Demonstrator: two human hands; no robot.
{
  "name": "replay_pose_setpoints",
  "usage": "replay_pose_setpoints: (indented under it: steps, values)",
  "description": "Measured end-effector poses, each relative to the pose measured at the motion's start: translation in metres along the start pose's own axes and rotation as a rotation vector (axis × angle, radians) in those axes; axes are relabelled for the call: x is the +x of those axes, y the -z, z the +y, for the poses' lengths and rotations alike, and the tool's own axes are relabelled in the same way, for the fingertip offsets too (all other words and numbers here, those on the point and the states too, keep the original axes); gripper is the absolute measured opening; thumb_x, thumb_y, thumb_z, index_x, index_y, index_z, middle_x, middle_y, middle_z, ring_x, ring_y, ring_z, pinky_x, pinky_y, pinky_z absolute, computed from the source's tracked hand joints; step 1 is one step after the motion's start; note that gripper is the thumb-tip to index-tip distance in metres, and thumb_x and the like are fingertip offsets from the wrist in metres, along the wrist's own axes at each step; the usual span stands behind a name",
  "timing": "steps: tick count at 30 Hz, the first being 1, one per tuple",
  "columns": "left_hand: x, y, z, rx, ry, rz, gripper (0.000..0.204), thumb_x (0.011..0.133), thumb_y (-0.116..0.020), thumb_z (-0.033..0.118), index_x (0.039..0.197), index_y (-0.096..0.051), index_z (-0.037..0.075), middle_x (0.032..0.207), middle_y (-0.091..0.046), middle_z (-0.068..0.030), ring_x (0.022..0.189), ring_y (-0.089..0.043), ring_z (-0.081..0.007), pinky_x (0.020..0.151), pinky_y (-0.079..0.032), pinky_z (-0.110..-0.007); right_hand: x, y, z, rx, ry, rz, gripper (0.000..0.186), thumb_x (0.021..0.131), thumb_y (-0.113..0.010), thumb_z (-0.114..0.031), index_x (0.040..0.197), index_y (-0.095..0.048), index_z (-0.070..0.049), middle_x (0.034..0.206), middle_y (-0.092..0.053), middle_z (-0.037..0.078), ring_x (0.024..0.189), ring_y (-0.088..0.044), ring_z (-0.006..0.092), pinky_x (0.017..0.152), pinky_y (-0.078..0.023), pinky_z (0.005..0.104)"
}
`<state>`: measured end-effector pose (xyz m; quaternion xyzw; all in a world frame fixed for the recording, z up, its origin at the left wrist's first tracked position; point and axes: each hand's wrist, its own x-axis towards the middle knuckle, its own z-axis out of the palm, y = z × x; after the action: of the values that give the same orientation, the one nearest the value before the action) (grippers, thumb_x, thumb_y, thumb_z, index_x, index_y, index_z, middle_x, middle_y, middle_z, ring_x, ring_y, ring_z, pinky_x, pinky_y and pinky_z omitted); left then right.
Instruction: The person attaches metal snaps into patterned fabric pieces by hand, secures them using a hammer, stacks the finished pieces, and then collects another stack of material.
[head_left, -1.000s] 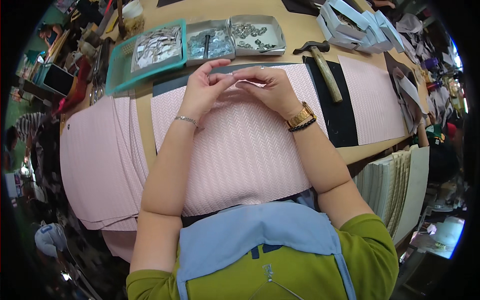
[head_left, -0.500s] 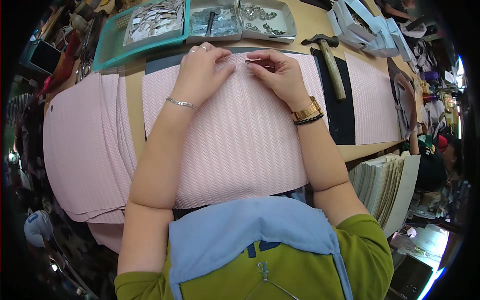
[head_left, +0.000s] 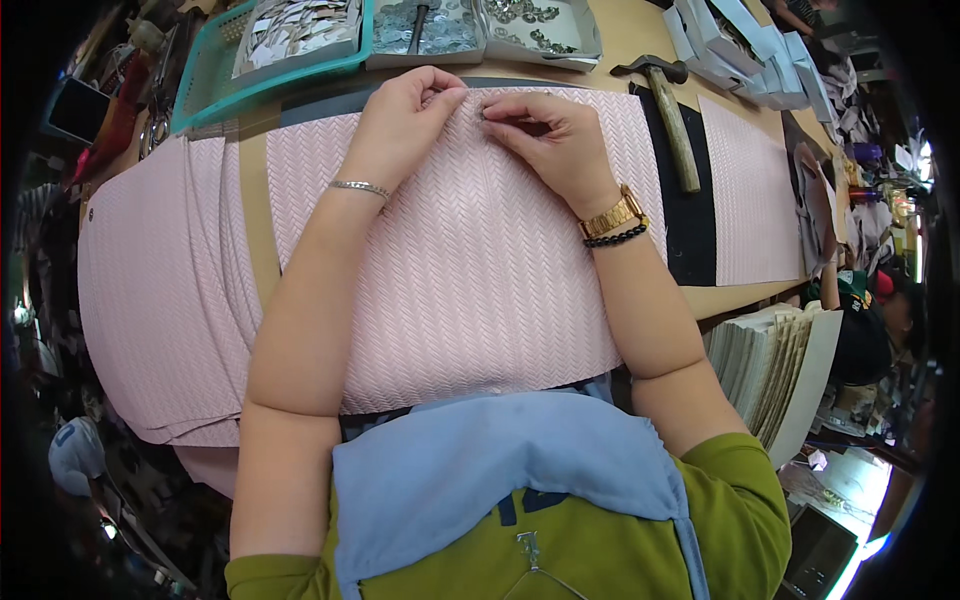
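A pink sheet (head_left: 480, 290) with an embossed herringbone weave lies in front of me, its near edge by my apron. Over its far left part, my left hand (head_left: 405, 125) is closed, thumb and fingertips pinched near the far edge. Whatever is in that pinch is hidden. My right hand (head_left: 555, 140) hovers over the far part, just right of the left hand. Its thumb and forefinger pinch a small dark piece (head_left: 485, 110), too small to identify. The hands are a short gap apart.
Stacked pink sheets (head_left: 160, 290) lie at the left. Behind are a teal basket (head_left: 190, 95), a box of metal fittings (head_left: 545, 55) and a box of clear discs (head_left: 395, 45). A hammer (head_left: 672, 130) rests on black material at right, beside another pink sheet (head_left: 755, 200).
My left hand has moved slightly farther away and its fingertips have drawn together into a pinch. The right hand keeps its pinch, with its fingertips shifted a little to the left.
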<state>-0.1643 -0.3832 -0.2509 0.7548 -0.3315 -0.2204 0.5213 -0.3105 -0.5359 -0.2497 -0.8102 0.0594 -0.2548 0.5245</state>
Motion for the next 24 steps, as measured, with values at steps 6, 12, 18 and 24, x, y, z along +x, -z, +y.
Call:
replay_pose_setpoints:
  steps: [6, 12, 18, 24]
  values:
    - [0.0, 0.0, 0.0, -0.065, 0.026, -0.01, 0.022, 0.103, -0.068, 0.017, 0.114, -0.072, -0.001, 0.093, -0.071, 0.0029, 0.083, -0.057, -0.0019, 0.073, -0.047, -0.019, 0.0, -0.001, 0.001, -0.216, 0.123, -0.044, 0.017, 0.085, -0.084, -0.008, 0.101, -0.08, -0.004, 0.106, -0.079, 0.01, 0.089, -0.077, 0.0207, 0.082, -0.062, 0.0307]
    - [-0.001, 0.001, 0.002, -0.036, 0.025, -0.029, 0.023, 0.103, -0.068, 0.017, 0.115, -0.072, -0.002, 0.097, -0.073, 0.0005, 0.085, -0.059, -0.0027, 0.076, -0.048, -0.02, 0.002, -0.004, 0.001, -0.33, 0.209, -0.027, 0.016, 0.083, -0.085, -0.011, 0.098, -0.081, -0.007, 0.105, -0.079, 0.007, 0.09, -0.075, 0.0238, 0.082, -0.061, 0.0327]
    - [-0.004, 0.004, 0.004, 0.062, 0.008, -0.025, 0.023, 0.103, -0.068, 0.017, 0.115, -0.072, -0.001, 0.1, -0.073, 0.0001, 0.089, -0.059, -0.0038, 0.078, -0.049, -0.02, 0.004, -0.007, 0.0, -0.371, 0.235, -0.029, 0.015, 0.082, -0.085, -0.015, 0.096, -0.081, -0.011, 0.105, -0.078, 0.005, 0.093, -0.073, 0.0233, 0.092, -0.057, 0.0383]
    - [-0.018, 0.007, 0.016, 0.365, -0.45, 0.025, 0.015, 0.098, -0.07, 0.024, 0.105, -0.075, 0.012, 0.086, -0.075, -0.0068, 0.079, -0.07, -0.0201, 0.097, -0.053, -0.04, 0.013, 0.004, -0.003, -0.504, 0.236, 0.084, 0.022, 0.079, -0.089, -0.021, 0.097, -0.078, -0.014, 0.099, -0.078, 0.001, 0.095, -0.074, 0.0251, 0.12, -0.033, 0.0519]
